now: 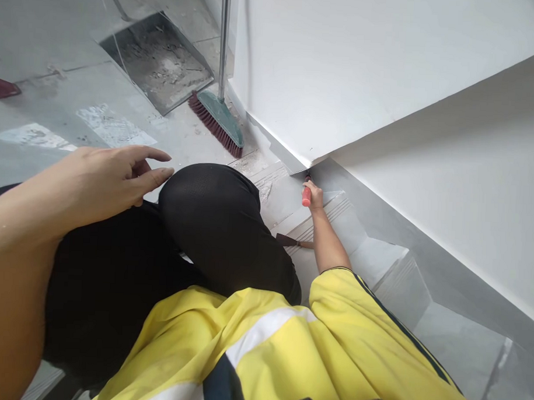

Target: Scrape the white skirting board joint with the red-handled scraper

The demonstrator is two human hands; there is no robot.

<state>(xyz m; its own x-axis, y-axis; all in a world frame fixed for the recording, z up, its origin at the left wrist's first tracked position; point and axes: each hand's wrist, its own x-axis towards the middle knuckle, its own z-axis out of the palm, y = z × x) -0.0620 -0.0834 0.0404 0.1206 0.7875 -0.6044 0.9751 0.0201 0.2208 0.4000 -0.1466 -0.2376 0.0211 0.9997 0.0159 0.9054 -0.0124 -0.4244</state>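
Observation:
My right hand (316, 197) is closed around the red handle of a hand tool (307, 195). The tool's dark front end meets the bottom corner of the white wall (312, 158), and its working tip is too hidden to make out. Below that hand, a scraper (287, 240) with a dark flat blade and a wooden handle lies on the grey stair step, partly behind my forearm. My left hand (114, 180) hovers by my bent knee (210, 192), holding nothing. Its fingers are loosely bent, with thumb and index finger apart.
A broom (219, 116) with dark red bristles stands against the wall. Beside it, a long-handled dustpan (160, 68) holds dust and debris. Grey tiled stairs (391, 262) run along the wall to the lower right. A dark red object (3, 88) shows at the left edge.

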